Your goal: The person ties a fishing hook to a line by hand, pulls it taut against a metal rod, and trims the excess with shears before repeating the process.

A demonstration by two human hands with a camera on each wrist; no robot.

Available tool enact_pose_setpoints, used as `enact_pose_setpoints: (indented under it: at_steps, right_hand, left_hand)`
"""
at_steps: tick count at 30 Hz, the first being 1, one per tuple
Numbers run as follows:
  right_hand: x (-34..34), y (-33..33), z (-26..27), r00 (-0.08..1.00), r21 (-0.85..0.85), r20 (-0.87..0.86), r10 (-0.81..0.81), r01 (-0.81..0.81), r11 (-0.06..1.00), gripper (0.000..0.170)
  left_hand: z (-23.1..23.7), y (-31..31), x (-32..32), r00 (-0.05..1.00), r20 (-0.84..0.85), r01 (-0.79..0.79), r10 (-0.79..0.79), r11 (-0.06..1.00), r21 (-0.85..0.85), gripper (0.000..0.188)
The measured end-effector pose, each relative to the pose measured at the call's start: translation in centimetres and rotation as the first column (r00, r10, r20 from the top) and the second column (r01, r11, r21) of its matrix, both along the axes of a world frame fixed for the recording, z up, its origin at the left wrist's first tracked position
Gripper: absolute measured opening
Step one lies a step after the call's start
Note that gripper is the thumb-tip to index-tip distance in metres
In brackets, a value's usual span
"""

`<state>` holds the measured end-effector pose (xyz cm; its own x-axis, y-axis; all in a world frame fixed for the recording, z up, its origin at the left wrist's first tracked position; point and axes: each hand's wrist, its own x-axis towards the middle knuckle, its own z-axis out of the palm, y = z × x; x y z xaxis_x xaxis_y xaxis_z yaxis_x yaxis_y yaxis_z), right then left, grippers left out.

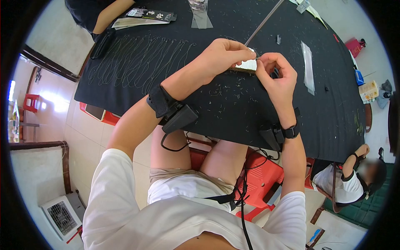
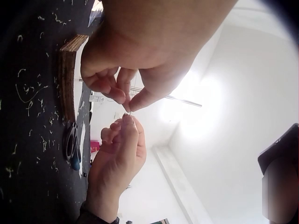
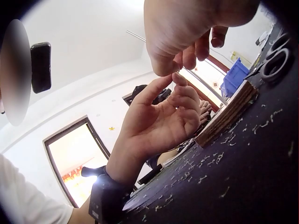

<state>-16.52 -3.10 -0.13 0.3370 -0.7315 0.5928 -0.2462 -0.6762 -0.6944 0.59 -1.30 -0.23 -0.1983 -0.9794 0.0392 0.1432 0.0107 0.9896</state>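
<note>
"Start at the fingers. How do they stand?"

"Left hand [image 1: 225,57] and right hand [image 1: 280,77] each have thumb and fingertips together, clamped on a thin strand [image 2: 130,113]. The two pinches almost meet."

"Which way does it run?"

"Roughly left to right, as far as the short visible bit shows. The left fingers come in from the left, the right fingers from the near right. Their tips hide its ends."

"So neither hand is nearer?"

"Neither; both touch it. I'd judge that any fine move turns on that slight gap between the pinches, with little room to spare."

"What lies below?"

"A white-topped block [image 1: 249,66], just under the fingers and apart from them. The left hand is more over it. A thin rod [image 1: 264,23] rises from it."

"And farther out?"

"Scissors [image 2: 75,161] lie on the surface [image 1: 329,125] beside the block's right end, on the right hand's side. Pale clippings [image 1: 238,88] are scattered on the near side. Cord loops [image 1: 129,62] lie well apart, to the left."
</note>
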Motion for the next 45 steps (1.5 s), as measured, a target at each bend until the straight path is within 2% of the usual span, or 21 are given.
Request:
enact_pose_setpoints:
  at_steps: [9, 26, 35, 37, 38, 40, 45]
  right_hand:
    - [0.1, 0.1, 0.1, 0.999, -0.036, 0.025, -0.026, 0.027, 0.999, 0.009]
    - [0.0, 0.2, 0.2, 0.995, -0.021, 0.079, -0.061, 0.063, 0.998, 0.007]
    - [0.0, 0.1, 0.0, 0.992, 0.028, 0.113, -0.051, 0.048, 0.998, 0.007]
    - [0.0, 0.2, 0.1, 0.996, 0.059, 0.085, -0.041, 0.036, 0.998, 0.007]
    - [0.1, 0.3, 0.2, 0.995, 0.06, 0.086, -0.041, 0.036, 0.998, 0.007]
    - [0.2, 0.4, 0.3, 0.995, 0.074, 0.097, -0.036, 0.029, 0.997, 0.007]
    - [0.3, 0.5, 0.2, 0.998, 0.051, 0.055, 0.018, -0.021, 0.998, 0.008]
  left_hand:
    - [0.2, -0.2, 0.0, 0.999, -0.051, 0.021, -0.019, 0.998, 0.054, 0.027]
    - [0.6, 0.2, 0.3, 0.999, -0.035, 0.015, -0.017, 0.998, -0.058, 0.026]
    - [0.2, -0.4, 0.5, 0.974, -0.226, -0.017, 0.01, 0.999, -0.032, 0.022]
    - [0.1, -0.5, 0.8, 0.899, -0.42, 0.104, -0.12, 0.993, -0.062, 0.027]
    - [0.2, -0.5, 0.8, 0.9, -0.42, 0.104, -0.12, 0.993, -0.062, 0.027]
    - [0.4, -0.2, 0.8, 0.878, -0.454, 0.083, -0.15, 0.983, -0.164, 0.035]
    - [0.8, 0.2, 0.6, 0.88, -0.446, 0.084, -0.165, 0.977, -0.194, 0.048]
